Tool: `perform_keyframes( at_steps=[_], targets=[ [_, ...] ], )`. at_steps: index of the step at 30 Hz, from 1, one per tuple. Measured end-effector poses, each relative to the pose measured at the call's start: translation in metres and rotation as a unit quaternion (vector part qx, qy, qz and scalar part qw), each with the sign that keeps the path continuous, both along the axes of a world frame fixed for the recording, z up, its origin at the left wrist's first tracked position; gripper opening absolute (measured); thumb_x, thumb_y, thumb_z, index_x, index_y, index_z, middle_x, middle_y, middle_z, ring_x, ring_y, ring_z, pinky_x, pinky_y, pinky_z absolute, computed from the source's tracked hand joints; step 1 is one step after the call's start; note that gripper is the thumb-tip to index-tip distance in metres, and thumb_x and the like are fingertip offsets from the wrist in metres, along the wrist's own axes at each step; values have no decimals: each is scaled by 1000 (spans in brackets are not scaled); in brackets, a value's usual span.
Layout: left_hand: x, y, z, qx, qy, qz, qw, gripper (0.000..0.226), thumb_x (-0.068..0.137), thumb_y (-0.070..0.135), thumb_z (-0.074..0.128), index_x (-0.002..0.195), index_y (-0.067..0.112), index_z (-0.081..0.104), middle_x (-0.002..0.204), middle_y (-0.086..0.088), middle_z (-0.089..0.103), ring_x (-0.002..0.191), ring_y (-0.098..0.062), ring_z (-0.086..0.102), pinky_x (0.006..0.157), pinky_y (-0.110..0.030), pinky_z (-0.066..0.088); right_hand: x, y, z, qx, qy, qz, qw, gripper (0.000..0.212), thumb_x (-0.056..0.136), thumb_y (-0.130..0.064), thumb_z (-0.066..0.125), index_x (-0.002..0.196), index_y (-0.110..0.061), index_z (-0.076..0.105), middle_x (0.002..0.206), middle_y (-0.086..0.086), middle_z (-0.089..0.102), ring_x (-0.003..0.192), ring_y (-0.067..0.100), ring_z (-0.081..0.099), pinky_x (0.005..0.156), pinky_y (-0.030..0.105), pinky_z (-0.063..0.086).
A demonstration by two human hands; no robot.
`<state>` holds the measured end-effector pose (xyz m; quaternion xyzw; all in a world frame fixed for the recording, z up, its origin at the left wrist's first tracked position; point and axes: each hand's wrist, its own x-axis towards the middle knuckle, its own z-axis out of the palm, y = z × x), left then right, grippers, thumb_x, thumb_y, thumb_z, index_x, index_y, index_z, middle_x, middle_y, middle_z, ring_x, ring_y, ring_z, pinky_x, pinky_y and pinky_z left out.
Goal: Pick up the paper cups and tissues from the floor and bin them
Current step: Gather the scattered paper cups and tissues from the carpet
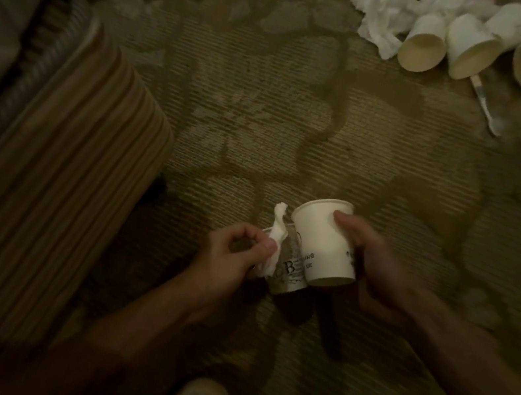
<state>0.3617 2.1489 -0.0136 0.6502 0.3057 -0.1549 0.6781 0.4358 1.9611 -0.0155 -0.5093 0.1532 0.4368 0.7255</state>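
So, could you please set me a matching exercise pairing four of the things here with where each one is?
Things:
1 plain white cup
2 printed cup
3 white spoon
4 tissue heap

Places:
A crumpled at the top right
B in the left hand, with a tissue
C in the right hand
D flat on the carpet, near the tipped cups

Pairs: 1-C; 2-B; 3-D; 4-A
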Motion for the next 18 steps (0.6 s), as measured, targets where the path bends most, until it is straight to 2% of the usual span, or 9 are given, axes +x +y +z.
perform_keyframes(
  at_steps=[4,7,9,11,14,18],
  targets=[
    [2,1,3,-16,-21,-2,1000,8,91,13,66,85,8,66,90,-2,73,85,-14,69,69,-26,55,-6,-6,-3,6,19,-2,1000,43,73,-46,57,105,-19,67,85,5,77,80,21,73,75,40,56],
    [3,-4,8,-8,-22,-23,999,8,92,13,65,86,10,67,83,2,71,78,-9,68,67,-23,54,-10,-13,-2,7,41,-26,999,48,72,-47,59,108,-16,70,97,11,76,86,25,72,82,43,53],
    [4,-10,12,15,-22,-39,999,6,91,13,66,86,9,68,79,5,71,75,-5,67,65,-20,53,-13,-17,-1,22,58,-34,998,55,75,-48,59,116,-14,68,111,15,73,95,29,71,87,45,53],
    [6,-17,15,35,-21,-62,997,6,88,12,70,83,9,70,85,4,74,79,-5,70,67,-20,54,-14,-24,2,45,68,-43,996,58,75,-49,57,119,-12,66,112,18,72,96,31,71,87,45,53],
    [17,-27,25,51,-22,-91,994,6,83,11,76,83,6,72,106,6,72,93,-8,72,77,-28,59,-12,-36,14,75,55,-66,994,52,77,-49,54,111,-12,67,100,16,75,83,28,74,79,43,56],
    [47,-52,52,95,-63,-140,984,9,78,7,77,82,1,72,104,11,69,94,-9,72,76,-30,61,0,-63,31,108,38,-117,986,58,77,-49,52,118,-9,64,108,19,73,91,31,73,79,44,58]
  ],
)
